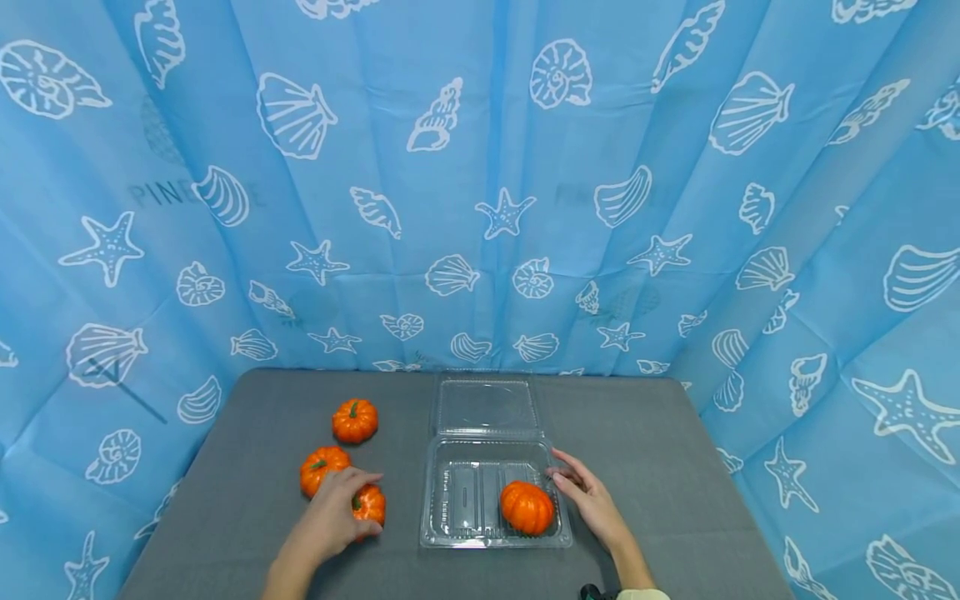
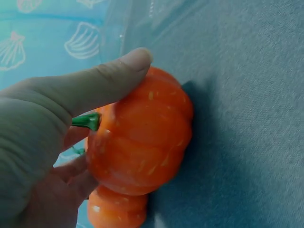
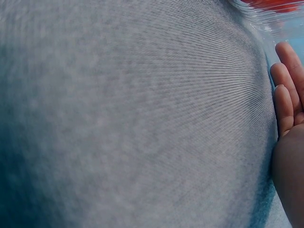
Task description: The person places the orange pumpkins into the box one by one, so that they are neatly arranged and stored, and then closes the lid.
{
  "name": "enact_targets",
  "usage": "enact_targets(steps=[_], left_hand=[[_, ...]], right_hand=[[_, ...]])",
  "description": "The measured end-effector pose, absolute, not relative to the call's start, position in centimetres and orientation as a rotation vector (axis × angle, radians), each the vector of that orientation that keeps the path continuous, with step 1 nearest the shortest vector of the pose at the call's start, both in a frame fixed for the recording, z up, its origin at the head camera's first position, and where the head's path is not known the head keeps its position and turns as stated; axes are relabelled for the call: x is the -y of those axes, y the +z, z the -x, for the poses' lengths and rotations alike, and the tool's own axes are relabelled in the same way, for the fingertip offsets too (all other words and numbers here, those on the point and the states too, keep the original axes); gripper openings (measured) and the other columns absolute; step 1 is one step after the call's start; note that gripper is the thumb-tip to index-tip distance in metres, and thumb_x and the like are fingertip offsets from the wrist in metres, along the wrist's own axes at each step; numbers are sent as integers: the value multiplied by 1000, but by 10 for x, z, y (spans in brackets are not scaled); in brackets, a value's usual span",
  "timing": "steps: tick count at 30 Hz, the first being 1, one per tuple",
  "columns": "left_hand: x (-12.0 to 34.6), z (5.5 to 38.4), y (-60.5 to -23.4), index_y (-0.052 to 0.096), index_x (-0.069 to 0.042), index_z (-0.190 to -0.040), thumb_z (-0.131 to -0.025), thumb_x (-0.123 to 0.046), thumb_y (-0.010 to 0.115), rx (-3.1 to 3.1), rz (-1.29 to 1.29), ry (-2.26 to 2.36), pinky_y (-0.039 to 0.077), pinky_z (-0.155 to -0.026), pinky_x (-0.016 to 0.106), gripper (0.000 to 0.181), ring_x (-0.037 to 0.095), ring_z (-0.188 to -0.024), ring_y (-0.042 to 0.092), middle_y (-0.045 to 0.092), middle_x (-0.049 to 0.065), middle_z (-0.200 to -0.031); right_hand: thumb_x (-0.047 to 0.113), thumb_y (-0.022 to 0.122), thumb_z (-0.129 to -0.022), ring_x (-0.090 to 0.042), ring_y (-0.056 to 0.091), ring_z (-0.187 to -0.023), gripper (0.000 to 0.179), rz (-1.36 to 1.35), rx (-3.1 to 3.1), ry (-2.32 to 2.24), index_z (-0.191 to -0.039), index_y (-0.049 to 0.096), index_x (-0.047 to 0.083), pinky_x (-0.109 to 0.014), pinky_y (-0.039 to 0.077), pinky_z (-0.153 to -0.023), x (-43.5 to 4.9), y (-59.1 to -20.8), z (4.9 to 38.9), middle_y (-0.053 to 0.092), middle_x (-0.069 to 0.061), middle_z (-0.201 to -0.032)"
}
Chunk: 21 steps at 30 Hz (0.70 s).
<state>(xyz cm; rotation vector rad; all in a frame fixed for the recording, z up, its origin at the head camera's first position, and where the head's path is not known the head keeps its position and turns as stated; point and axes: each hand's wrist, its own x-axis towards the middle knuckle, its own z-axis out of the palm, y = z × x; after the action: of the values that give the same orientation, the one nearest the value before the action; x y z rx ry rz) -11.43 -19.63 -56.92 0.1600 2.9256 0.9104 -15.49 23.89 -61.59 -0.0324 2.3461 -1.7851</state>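
Observation:
My left hand (image 1: 326,518) grips a small orange pumpkin (image 1: 372,505) with a short green stem, on the left half of the table. The left wrist view shows the thumb along one side of this ribbed pumpkin (image 2: 142,133) and the other fingers partly hidden behind it. A clear plastic clamshell container (image 1: 433,508) lies with its lid raised back in the middle, and another pumpkin (image 1: 527,507) sits inside at the right. My right hand (image 1: 592,504) is at the container's right edge, fingers extended; whether they touch the rim I cannot tell.
Two more pumpkins, one (image 1: 356,420) farther back and one (image 1: 322,468) beside my left hand, rest on the grey-covered table (image 1: 645,433). A blue curtain (image 1: 480,208) with white shell prints hangs behind the table and along its sides.

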Motion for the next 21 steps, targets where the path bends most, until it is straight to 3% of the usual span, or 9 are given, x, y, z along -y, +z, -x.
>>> enact_targets(steps=[5, 12, 17, 21], left_hand=[[194, 114, -567, 70, -19, -128, -64, -30, 97, -2942, -154, 914, 50, -100, 48, 70, 22, -111, 61, 67, -6, -114], [195, 118, -558, 65, -26, -135, -75, -41, 90, -2898, -138, 1110, 43, -111, 58, 67, 31, -133, 54, 63, -3, -139], [191, 121, -552, 62, -35, -136, -77, -57, 83, -2931, -124, 1161, 49, -101, 58, 66, 29, -128, 55, 64, -3, -140], [187, 124, -552, 63, -34, -135, -75, -62, 82, -2964, -88, 1209, 53, -97, 52, 68, 25, -122, 59, 65, -4, -136]], right_hand=[[29, 61, -103, -20, 64, -119, 47, 29, -2350, -1788, -148, 53, 22, -20, 49, -94, -239, -616, 155, 69, -13, -133], [30, 61, -102, -16, 64, -119, 47, 23, -2348, -1787, -148, 53, 23, -20, 49, -94, -239, -615, 155, 69, -12, -134], [31, 61, -102, -19, 64, -119, 47, 21, -2345, -1786, -148, 53, 23, -20, 50, -93, -239, -615, 155, 69, -12, -134], [30, 61, -103, -18, 64, -119, 47, 19, -2344, -1787, -148, 53, 23, -20, 50, -93, -239, -614, 154, 69, -12, -133]])
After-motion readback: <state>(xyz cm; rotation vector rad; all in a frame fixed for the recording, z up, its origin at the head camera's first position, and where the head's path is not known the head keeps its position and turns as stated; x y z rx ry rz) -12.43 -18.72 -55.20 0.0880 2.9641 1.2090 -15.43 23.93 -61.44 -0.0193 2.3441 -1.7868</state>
